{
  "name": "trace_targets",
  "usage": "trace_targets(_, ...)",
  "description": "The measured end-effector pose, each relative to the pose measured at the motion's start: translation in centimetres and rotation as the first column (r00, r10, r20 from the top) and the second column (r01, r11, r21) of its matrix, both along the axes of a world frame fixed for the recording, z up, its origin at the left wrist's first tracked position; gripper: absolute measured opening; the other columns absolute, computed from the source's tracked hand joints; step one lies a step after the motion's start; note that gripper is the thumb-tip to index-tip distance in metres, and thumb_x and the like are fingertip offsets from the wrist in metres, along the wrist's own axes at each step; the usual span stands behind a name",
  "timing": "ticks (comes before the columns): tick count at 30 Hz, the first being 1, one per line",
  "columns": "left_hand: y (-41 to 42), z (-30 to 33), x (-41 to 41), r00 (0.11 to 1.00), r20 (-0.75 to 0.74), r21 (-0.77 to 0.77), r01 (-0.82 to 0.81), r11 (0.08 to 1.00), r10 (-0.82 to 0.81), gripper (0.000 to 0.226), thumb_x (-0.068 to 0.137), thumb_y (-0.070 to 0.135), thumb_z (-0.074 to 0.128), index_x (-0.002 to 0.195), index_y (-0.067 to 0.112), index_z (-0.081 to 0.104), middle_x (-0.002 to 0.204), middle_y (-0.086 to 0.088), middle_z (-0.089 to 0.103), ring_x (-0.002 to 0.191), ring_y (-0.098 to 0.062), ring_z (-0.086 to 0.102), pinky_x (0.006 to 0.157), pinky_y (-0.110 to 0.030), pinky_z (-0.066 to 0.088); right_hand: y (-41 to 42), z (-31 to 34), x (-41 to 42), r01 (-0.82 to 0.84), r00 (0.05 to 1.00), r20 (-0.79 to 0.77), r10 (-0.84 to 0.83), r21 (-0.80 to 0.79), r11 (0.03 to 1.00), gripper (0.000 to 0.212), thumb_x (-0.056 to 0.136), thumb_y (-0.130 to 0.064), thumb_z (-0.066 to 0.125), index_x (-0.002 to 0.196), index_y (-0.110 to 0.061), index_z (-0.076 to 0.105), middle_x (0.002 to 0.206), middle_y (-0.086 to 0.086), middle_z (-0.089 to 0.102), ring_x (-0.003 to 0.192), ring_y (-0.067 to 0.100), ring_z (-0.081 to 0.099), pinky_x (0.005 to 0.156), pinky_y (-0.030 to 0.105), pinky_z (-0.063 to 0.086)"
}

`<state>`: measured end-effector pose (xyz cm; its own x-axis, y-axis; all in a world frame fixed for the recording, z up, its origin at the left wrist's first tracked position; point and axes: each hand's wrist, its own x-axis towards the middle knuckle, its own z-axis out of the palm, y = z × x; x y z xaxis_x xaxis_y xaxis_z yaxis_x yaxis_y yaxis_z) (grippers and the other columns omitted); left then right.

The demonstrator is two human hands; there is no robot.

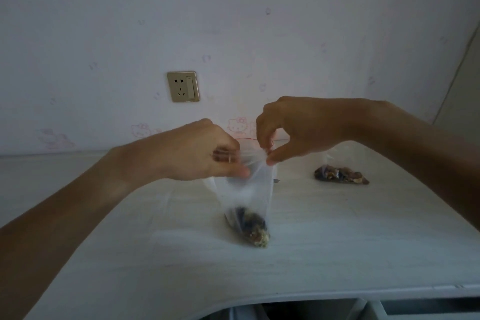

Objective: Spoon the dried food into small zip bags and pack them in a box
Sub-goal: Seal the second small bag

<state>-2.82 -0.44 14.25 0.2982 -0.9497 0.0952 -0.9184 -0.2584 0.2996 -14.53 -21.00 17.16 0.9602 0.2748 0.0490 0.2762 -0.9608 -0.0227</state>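
Now both hands are holding a small zip bag upright over the worktop, w/ dried food sitting in its bottom. Left hand is gripping the top-left edge, fingers curled on the plastic; right hand is pinching the top-right corner btwn thumb & fingers. A 2nd filled bag is lying further right, well apart. A wall socket is showing behind.

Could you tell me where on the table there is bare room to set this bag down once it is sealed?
Bare table lies between the held zip bag and the near edge, and on the left beneath the left hand. It is more crowded at right rear, where the filled bag lies below the right hand.
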Motion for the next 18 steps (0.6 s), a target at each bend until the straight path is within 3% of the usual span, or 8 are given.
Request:
trace_targets(4,-0.3,0.5,0.7,0.998,-0.051,-0.127,0.038,0.991,-0.044,0.029,0.088,0.055,0.072,0.078,0.029,0.075,0.065,0.005,0.070,0.060,-0.014,0.065,0.063,-0.032,0.055,0.4,0.2,0.0,-0.018,0.998,-0.060,0.029,0.168,0.986,0.013,0.085,-0.029,0.082,0.094,-0.026,0.072,0.092,-0.016,0.069,0.087,-0.001,0.063,0.087,0.024,0.051)
trace_targets(9,-0.8,0.3,0.9,0.996,0.045,-0.153,0.083,0.985,-0.077,0.033,0.087,0.062,0.068,0.079,0.031,0.076,0.059,0.007,0.066,0.052,-0.012,0.064,0.053,-0.019,0.048,0.5,-0.1,-0.1,-0.031,0.991,-0.118,0.062,0.252,0.967,0.012,0.083,-0.033,0.084,0.092,-0.028,0.077,0.084,-0.017,0.073,0.074,-0.003,0.064,0.071,0.012,0.048)
trace_targets(12,-0.4,-0.1,1.4,0.987,0.148,-0.150,0.085,0.985,-0.063,0.040,0.089,0.069,0.063,0.071,0.033,0.069,0.060,0.011,0.065,0.059,-0.012,0.064,0.062,-0.020,0.050,-0.4,0.1,-0.3,-0.023,0.992,-0.113,0.050,0.227,0.974,0.005,0.088,-0.021,0.078,0.090,-0.026,0.079,0.081,-0.018,0.073,0.077,0.000,0.066,0.075,0.013,0.049)
trace_targets(15,0.1,-0.2,2.0,0.947,0.318,-0.073,0.072,0.995,-0.045,0.047,0.087,0.077,0.058,0.068,0.035,0.064,0.069,0.016,0.067,0.075,-0.009,0.064,0.095,-0.038,0.050,-1.5,0.4,-0.5,-0.001,0.993,-0.113,0.022,0.182,0.983,0.012,0.089,-0.011,0.075,0.091,-0.023,0.078,0.090,-0.013,0.075,0.088,0.001,0.067,0.078,0.008,0.043)
trace_targets(16,0.2,-0.1,2.2,0.948,0.318,-0.046,0.051,0.998,-0.034,0.046,0.086,0.078,0.058,0.072,0.035,0.067,0.074,0.019,0.068,0.080,-0.007,0.063,0.097,-0.039,0.049,-1.7,0.5,-0.5,0.009,0.994,-0.107,0.008,0.162,0.987,0.014,0.088,-0.009,0.075,0.091,-0.022,0.078,0.094,-0.012,0.075,0.090,-0.001,0.066,0.077,0.006,0.041)
trace_targets(18,0.5,0.2,2.5,0.972,0.234,-0.020,0.012,1.000,-0.007,0.043,0.084,0.077,0.060,0.080,0.035,0.071,0.085,0.024,0.068,0.085,0.000,0.063,0.085,-0.035,0.053,-1.9,0.6,-0.6,0.031,0.994,-0.108,-0.015,0.150,0.988,0.016,0.086,-0.010,0.077,0.096,-0.022,0.076,0.097,-0.016,0.074,0.090,-0.007,0.065,0.077,0.004,0.042)
